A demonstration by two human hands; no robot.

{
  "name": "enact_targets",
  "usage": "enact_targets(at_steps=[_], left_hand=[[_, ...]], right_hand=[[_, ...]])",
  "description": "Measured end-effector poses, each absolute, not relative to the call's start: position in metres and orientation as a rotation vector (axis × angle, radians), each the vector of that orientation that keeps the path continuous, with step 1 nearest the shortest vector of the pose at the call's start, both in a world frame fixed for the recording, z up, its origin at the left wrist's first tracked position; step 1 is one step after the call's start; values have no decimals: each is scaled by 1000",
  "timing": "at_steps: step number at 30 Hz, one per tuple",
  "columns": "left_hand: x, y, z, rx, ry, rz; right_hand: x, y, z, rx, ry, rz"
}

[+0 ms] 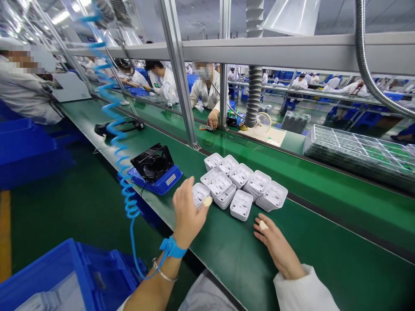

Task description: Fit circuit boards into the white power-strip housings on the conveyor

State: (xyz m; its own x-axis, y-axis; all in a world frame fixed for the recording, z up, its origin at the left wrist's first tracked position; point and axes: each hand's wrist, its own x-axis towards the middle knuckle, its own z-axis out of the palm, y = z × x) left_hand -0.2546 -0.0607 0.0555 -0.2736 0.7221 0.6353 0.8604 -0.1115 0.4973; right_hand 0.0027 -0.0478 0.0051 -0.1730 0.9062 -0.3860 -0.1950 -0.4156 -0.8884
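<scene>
Several stacks of white square plastic housings [241,204] stand close together on the green bench top [227,242]. My left hand [189,209] is beside the leftmost housing [200,194] and partly covers it; its fingers are stretched out and I see nothing held. To the right of the nearest stack, my right hand [275,242] hovers over the bench with fingers apart, holding nothing. Each hand has a pale cover on a fingertip. A blue wrist strap [173,247] with a coiled blue cord [118,147] is around my left wrist.
A black fan [152,164] sits on a blue tray [165,181] left of the stacks. Blue bins [74,276] stand at lower left. Clear trays [356,151] are piled at right behind the conveyor. A metal post [180,73] rises behind the bench. Co-workers sit opposite; one person's hand [213,119] touches a small part.
</scene>
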Motion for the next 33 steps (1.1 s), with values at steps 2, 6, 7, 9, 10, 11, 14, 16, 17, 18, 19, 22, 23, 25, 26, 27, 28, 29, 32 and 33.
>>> enact_targets(at_steps=[2, 6, 7, 9, 10, 11, 14, 16, 17, 18, 19, 22, 23, 25, 26, 27, 28, 29, 32, 33], left_hand=[[-249, -46, 79, -2007, -1978, -989], [-241, -17, 90, -2209, -2027, -575], [-240, -13, 88, -2230, -2038, -528], [-238, -11, 83, -2272, -2041, -494], [-237, -13, 80, -2288, -2035, -500], [-236, -16, 79, -2292, -2029, -517], [-238, -28, 75, -2219, -2026, -637], [-244, -35, 72, -2111, -2030, -787], [-249, -38, 69, -2047, -2026, -886], [-253, -40, 66, -1978, -2018, -993], [-258, -42, 64, -1911, -2010, -1094], [-269, -46, 57, -1771, -2002, -1313], [-271, -49, 57, -1743, -1999, -1366], [-268, -59, 58, -1685, -1970, -1493], [-263, -66, 59, -1658, -1941, -1575], [-256, -74, 59, -1641, -1911, -1660], [-246, -81, 58, -1654, -1877, -1744], [-234, -89, 56, -1716, -1843, -1814], [-181, -103, 44, -2236, -1853, -1934], [-160, -104, 39, -2496, -1935, -1955]], right_hand=[[-6, -44, 4, -1246, -916, 1720], [-16, -39, 0, -1205, -947, 1750], [-17, -38, -1, -1196, -945, 1752], [-21, -38, -2, -1183, -936, 1753], [-23, -37, -2, -1173, -936, 1754], [-25, -37, -1, -1160, -943, 1756], [-33, -35, 2, -1127, -992, 1754], [-39, -33, 3, -1132, -1015, 1735], [-42, -32, 3, -1134, -1018, 1724], [-45, -32, 3, -1130, -1021, 1712], [-47, -32, 2, -1125, -1023, 1700], [-43, -37, 1, -1145, -1053, 1670], [-36, -39, 1, -1174, -1080, 1652], [-16, -43, 2, -1250, -1153, 1572], [-2, -44, 3, -1286, -1174, 1500], [11, -44, 4, -1315, -1166, 1411], [25, -43, 5, -1335, -1130, 1320], [37, -41, 7, -1346, -1074, 1240], [58, -34, 16, -1313, -919, 1090], [60, -31, 20, -1280, -890, 1048]])
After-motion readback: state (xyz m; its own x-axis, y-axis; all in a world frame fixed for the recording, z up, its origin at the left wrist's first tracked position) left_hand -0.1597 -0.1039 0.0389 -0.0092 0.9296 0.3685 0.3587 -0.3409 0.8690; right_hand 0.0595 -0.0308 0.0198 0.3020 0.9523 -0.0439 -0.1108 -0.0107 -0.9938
